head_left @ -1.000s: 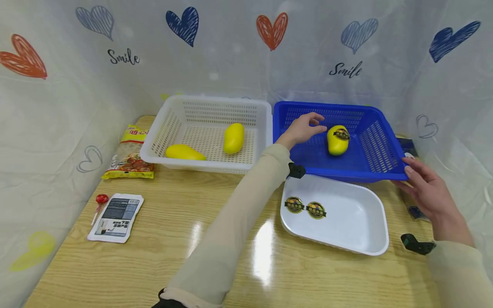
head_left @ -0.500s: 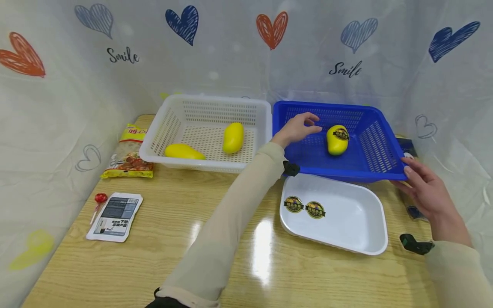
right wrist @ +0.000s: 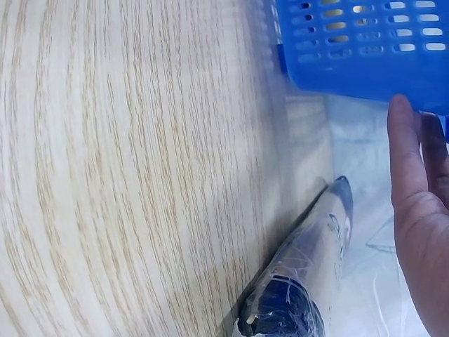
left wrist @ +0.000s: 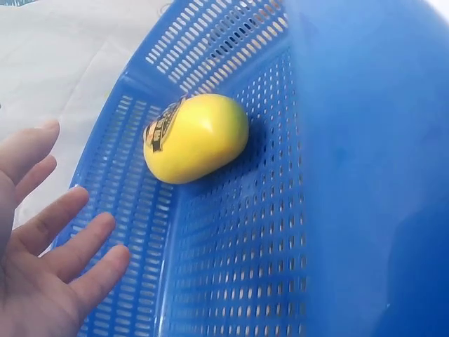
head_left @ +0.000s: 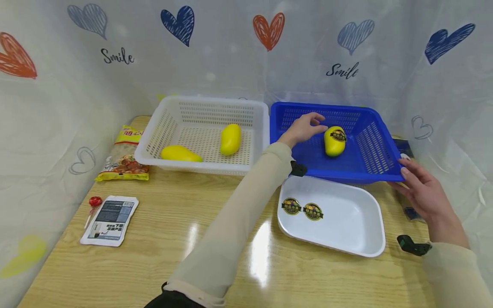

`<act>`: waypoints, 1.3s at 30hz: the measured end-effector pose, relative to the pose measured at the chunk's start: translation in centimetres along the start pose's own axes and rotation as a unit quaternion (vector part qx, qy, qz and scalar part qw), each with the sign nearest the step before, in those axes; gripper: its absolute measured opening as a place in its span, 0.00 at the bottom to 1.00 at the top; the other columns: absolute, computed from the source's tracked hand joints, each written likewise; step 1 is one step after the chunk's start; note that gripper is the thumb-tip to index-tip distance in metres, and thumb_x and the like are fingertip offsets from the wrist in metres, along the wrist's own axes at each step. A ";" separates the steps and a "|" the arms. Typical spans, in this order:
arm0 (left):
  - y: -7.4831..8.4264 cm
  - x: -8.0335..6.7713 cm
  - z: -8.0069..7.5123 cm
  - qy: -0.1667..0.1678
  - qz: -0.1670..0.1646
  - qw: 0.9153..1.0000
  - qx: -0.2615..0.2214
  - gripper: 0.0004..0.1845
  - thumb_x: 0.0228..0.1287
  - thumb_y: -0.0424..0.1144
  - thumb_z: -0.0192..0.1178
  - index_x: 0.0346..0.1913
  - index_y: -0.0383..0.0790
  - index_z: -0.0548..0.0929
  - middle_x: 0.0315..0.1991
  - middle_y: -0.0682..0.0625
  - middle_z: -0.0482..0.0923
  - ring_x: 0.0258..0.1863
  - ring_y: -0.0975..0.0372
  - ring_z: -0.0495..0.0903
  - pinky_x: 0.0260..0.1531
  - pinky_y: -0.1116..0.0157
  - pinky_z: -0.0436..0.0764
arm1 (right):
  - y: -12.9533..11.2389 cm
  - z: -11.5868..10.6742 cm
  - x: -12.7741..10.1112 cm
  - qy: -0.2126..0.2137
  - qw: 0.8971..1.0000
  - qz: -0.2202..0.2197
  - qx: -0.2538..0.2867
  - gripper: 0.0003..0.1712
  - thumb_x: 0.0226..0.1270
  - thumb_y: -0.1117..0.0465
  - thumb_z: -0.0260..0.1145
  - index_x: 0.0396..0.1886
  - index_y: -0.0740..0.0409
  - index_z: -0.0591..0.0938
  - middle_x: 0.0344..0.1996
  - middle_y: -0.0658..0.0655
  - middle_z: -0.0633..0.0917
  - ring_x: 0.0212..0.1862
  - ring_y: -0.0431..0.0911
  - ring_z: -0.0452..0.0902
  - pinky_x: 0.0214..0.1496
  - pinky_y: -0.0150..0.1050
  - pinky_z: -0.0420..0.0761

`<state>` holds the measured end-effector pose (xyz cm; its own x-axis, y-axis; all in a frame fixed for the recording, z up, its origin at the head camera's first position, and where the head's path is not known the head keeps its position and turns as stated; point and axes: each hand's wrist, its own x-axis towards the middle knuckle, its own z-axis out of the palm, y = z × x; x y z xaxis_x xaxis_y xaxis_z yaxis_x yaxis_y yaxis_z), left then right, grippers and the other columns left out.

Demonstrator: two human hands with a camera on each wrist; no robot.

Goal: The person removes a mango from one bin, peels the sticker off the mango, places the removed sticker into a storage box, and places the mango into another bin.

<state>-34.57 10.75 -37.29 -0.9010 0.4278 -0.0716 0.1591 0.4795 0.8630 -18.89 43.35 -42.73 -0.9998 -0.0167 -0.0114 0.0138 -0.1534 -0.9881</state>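
Note:
My left hand (head_left: pixel 304 129) hovers over the blue basket (head_left: pixel 346 171), its fingers loosely spread with nothing between them. Close by its fingertips lies a yellow mango (head_left: pixel 334 142) with a black and gold sticker on its upper side. The left wrist view has this mango (left wrist: pixel 196 138) against the basket's slotted wall, apart from the fingers. At the basket's front right corner, my right hand (head_left: pixel 427 194) holds the rim between thumb and fingers. From the right wrist, the thumb (right wrist: pixel 405 151) touches the basket's edge (right wrist: pixel 351 88).
Left of the blue basket stands a white basket (head_left: pixel 208 166) with two mangoes (head_left: pixel 231 139). A white tray (head_left: pixel 346 226) bearing two stickers sits in front. Further left lie a food bag (head_left: pixel 125 156), a white pouch (head_left: pixel 110 221) and a red lollipop (head_left: pixel 95 201). A plastic-wrapped package (right wrist: pixel 302 267) lies right.
My left hand drew slightly left, then came back right towards the mango. The right hand stays at the basket's corner. The whole head view has shifted a little.

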 end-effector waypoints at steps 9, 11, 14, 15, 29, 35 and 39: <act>0.2 1.2 1.7 0.015 -0.017 1.000 -0.015 0.22 0.70 0.49 0.60 0.64 0.51 0.76 0.62 0.53 0.73 0.60 0.60 0.72 0.55 0.64 0.74 | 0.3 -0.4 0.0 -0.010 1.000 -0.003 -0.017 0.23 0.76 0.62 0.53 0.68 0.55 0.71 0.56 0.47 0.72 0.47 0.36 0.82 0.43 0.31 0.82; 0.2 1.6 2.1 0.048 -0.001 0.999 -0.017 0.20 0.71 0.48 0.58 0.63 0.51 0.76 0.62 0.53 0.74 0.59 0.61 0.72 0.54 0.65 0.75 | 0.5 -0.4 0.0 -0.011 1.000 -0.008 -0.017 0.23 0.76 0.63 0.53 0.69 0.56 0.71 0.56 0.47 0.73 0.47 0.36 0.82 0.43 0.31 0.82; 0.3 2.1 2.5 0.117 0.027 0.993 -0.022 0.19 0.72 0.47 0.57 0.62 0.49 0.77 0.61 0.53 0.74 0.58 0.63 0.73 0.53 0.69 0.74 | 0.7 -0.3 0.1 -0.012 1.000 -0.015 -0.013 0.23 0.76 0.64 0.52 0.69 0.57 0.71 0.57 0.48 0.73 0.47 0.37 0.82 0.43 0.31 0.82; 0.3 2.3 2.4 0.139 0.038 0.989 -0.022 0.18 0.73 0.46 0.56 0.62 0.48 0.78 0.60 0.53 0.75 0.58 0.63 0.73 0.53 0.70 0.74 | 0.7 -0.3 0.2 -0.013 1.000 -0.017 -0.012 0.23 0.77 0.64 0.52 0.69 0.58 0.70 0.57 0.48 0.73 0.47 0.37 0.82 0.44 0.31 0.82; 1.6 3.6 0.0 0.132 0.079 0.977 0.150 0.18 0.75 0.46 0.52 0.64 0.50 0.75 0.63 0.54 0.70 0.58 0.63 0.73 0.57 0.69 0.72 | 0.2 -0.6 0.5 0.009 0.999 0.008 -0.037 0.25 0.75 0.59 0.55 0.70 0.57 0.68 0.56 0.49 0.72 0.48 0.35 0.81 0.44 0.30 0.82; 0.6 3.5 1.5 0.045 0.038 0.991 0.123 0.20 0.75 0.46 0.53 0.66 0.51 0.72 0.67 0.52 0.68 0.64 0.61 0.68 0.61 0.66 0.70 | 0.5 -0.6 0.6 -0.004 1.000 -0.009 -0.014 0.23 0.76 0.61 0.54 0.68 0.58 0.70 0.55 0.50 0.74 0.48 0.38 0.82 0.44 0.32 0.83; -0.1 3.3 2.3 -0.013 0.012 0.997 0.078 0.23 0.73 0.46 0.56 0.68 0.50 0.72 0.69 0.52 0.67 0.67 0.60 0.65 0.63 0.63 0.69 | 0.5 -0.8 0.6 -0.003 1.000 -0.002 -0.021 0.24 0.76 0.61 0.54 0.69 0.57 0.69 0.56 0.50 0.74 0.48 0.37 0.82 0.44 0.32 0.83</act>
<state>-36.65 13.87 -38.73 -0.8855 0.4598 -0.0664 0.2432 0.5805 0.7771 -19.48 44.09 -43.33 -0.9997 -0.0217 -0.0061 0.0085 -0.1120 -0.9937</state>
